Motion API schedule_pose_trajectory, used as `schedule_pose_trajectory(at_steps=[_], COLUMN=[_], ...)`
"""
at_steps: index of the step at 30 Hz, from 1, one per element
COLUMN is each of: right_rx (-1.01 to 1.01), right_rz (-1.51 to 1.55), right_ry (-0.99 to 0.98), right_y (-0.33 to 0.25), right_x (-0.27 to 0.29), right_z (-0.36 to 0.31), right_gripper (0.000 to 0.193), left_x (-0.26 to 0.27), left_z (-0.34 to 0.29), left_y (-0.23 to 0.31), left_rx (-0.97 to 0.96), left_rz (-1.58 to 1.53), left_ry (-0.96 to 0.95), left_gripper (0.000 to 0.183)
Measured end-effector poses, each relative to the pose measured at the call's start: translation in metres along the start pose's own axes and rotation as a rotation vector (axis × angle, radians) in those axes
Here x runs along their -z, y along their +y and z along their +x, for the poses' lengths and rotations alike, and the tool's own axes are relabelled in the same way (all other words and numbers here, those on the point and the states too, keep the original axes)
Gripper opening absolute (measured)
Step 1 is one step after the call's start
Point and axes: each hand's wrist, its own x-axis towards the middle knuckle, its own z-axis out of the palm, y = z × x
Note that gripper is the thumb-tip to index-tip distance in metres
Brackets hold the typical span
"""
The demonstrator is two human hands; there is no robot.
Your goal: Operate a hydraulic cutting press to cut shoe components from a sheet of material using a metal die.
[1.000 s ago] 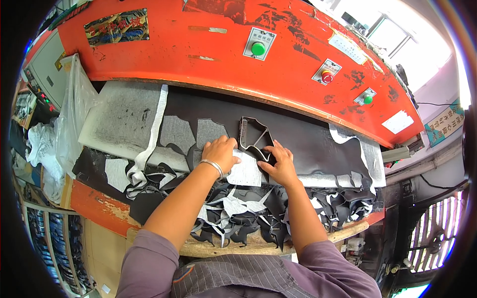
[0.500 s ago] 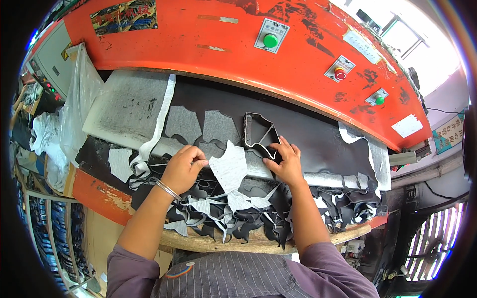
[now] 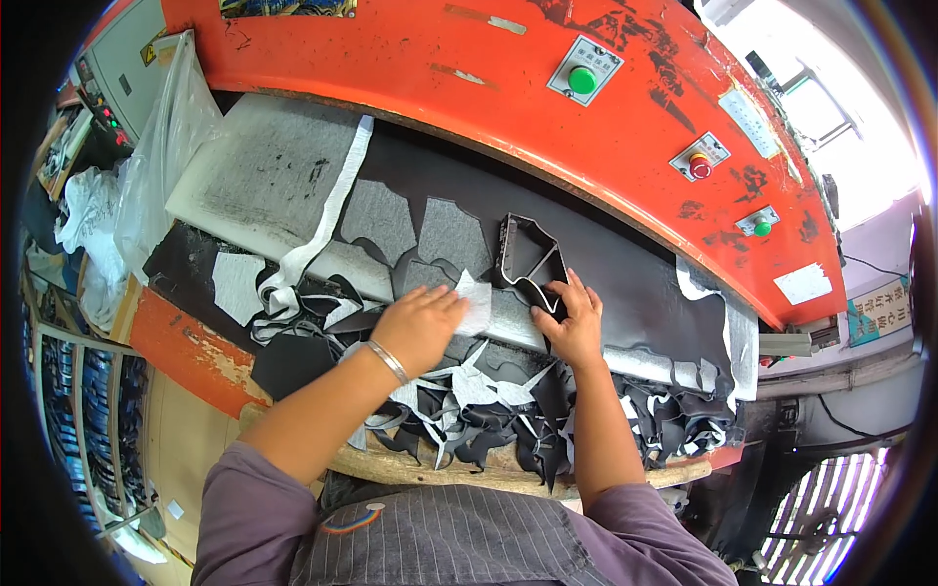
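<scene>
While the left hand (image 3: 422, 330) lies palm down, fingers extended and close together, over a pale fibrous piece (image 3: 475, 301), the right hand (image 3: 575, 322) has thumb and fingers closed narrow on the near right corner of a dark metal frame (image 3: 507, 252). Can't tell if the left thumb pinches the piece; underside hidden.

Frame: thin upright walls, open middle, angular outline with a curved near edge, one diagonal crossbar. Stands on a smooth, dark, leather-like sheet (image 3: 625, 288) at its near edge, just right of the pale piece. Pale piece: matte, straight-sided where visible, partly covered by the left fingers.

Sheet lies on a thick pale slab (image 3: 264, 161), top smudged grey. Angular grey patches (image 3: 379, 223) show along the sheet's left part; curly white strip (image 3: 337, 200) runs down beside them.

Near side: tangle of scraps (image 3: 479, 435), dark smooth faces, white fuzzy backs, pointed and curled, above a rounded wooden rail (image 3: 420, 471). Far side: orange-red metal beam (image 3: 440, 44), paint scuffed, with round green button (image 3: 582, 80) and red button (image 3: 700, 166).
</scene>
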Motion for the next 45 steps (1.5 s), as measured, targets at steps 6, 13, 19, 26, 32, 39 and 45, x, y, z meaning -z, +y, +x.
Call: schedule_pose_trajectory(at_steps=[6,13,19,26,32,39,45], right_rx=[-0.011,0.022,-0.097,-0.057,0.004,-0.006,0.078], right_rz=[-0.017,-0.010,-0.005,-0.094,-0.074,-0.063,0.357], right_ry=[-0.024,-0.030,-0.050,-0.031,0.026,0.001,0.762], right_y=[0.011,0.006,0.000,0.006,0.010,0.009,0.043], right_x=[0.003,-0.001,-0.006,-0.005,-0.004,0.007,0.104], right_z=[0.002,0.008,0.000,0.000,0.011,0.013,-0.004], right_gripper=[0.040,0.040,0.081,0.083,0.083,0.083,0.071], left_x=[0.082,0.118,0.012,-0.047,-0.045,-0.040,0.022], left_z=[-0.051,-0.107,0.015,0.055,0.066,0.071,0.073], left_y=[-0.034,-0.072,-0.009,0.007,0.005,0.011,0.022], left_rx=[0.628,0.764,0.326,0.227,0.196,0.215,0.282], left_rz=[-0.470,0.225,-0.356,-0.108,-0.079,-0.070,-0.414], left_ry=[0.051,0.373,0.211,0.300,0.319,0.286,0.216], left_gripper=[0.028,0.087,0.036,0.028,0.020,0.027,0.031])
